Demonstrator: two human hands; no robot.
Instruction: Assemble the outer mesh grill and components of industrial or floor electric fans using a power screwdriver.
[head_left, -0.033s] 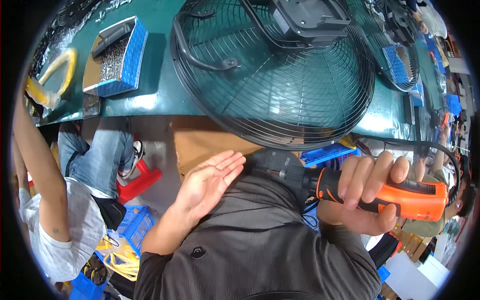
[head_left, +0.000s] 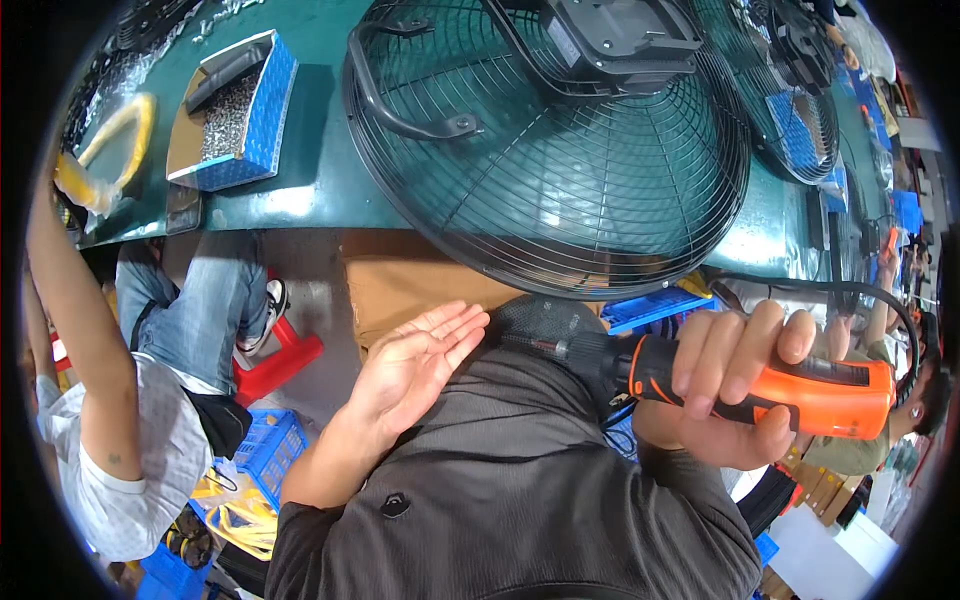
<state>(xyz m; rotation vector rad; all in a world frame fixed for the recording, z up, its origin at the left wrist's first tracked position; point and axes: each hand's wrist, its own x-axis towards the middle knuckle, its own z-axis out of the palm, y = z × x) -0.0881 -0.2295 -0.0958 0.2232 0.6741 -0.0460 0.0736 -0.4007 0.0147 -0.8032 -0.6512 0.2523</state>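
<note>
My right hand is wrapped round an orange and black corded electric screwdriver, held level in front of my body with its black nose pointing left. My left hand is empty, palm turned up and fingers stretched out, in front of my shirt below the table edge. Ahead of both hands a round black wire fan guard lies on the green table, overhanging its near edge. A dark motor housing sits on its far part, and a curved black tube bracket lies at its left side.
An open blue box of small screws stands left on the green table, near a yellow loop. A cardboard box is under the table edge. Another person's arm is at left; a second fan guard lies at right.
</note>
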